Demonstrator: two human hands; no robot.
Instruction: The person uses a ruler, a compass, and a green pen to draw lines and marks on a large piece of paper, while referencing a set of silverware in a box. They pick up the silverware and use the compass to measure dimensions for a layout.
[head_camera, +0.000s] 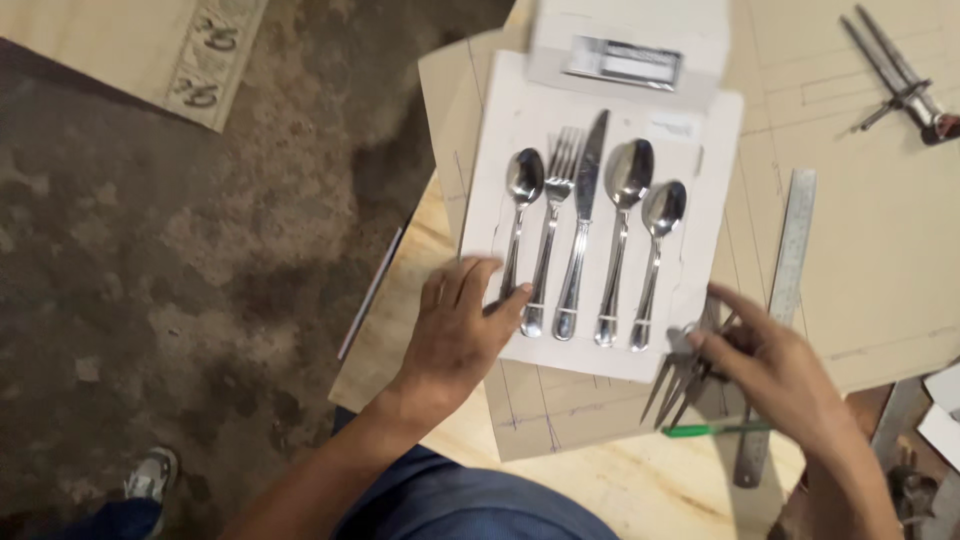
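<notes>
Pressing down on lower-left edge of white card (690, 300) with left hand (460, 335), fingers spread flat, thumb against the handle end of the leftmost spoon (520, 215); likely pinning the card so it cannot slide on the tabletop (600, 490). Nothing gripped, palm down.

Holding a metal divider (685, 385) in right hand (775, 375), lower right of frame, fingers curled around its hinge end, thin legs fanning down-left, tips hovering just off the card's lower-right corner over marked cardboard (560, 410). Long axis running diagonal, upper right to lower left, points aiming toward lower centre.

Sitting centre-top of frame: card carrying five cutlery pieces side by side, namely spoon, fork (555, 225), knife (582, 220), big spoon (622, 230), small spoon (655, 250). All long axes near vertical in frame, heads up, handles down toward the person, slightly tilted right; strapped near handle ends, apparently to keep the set in order.

Lying right of card: steel ruler (785, 300), lengthwise top to bottom, near right hand. Green pen (715, 430) crossing just beneath it. Second divider-like tool (895, 75) in upper right, well apart.
</notes>
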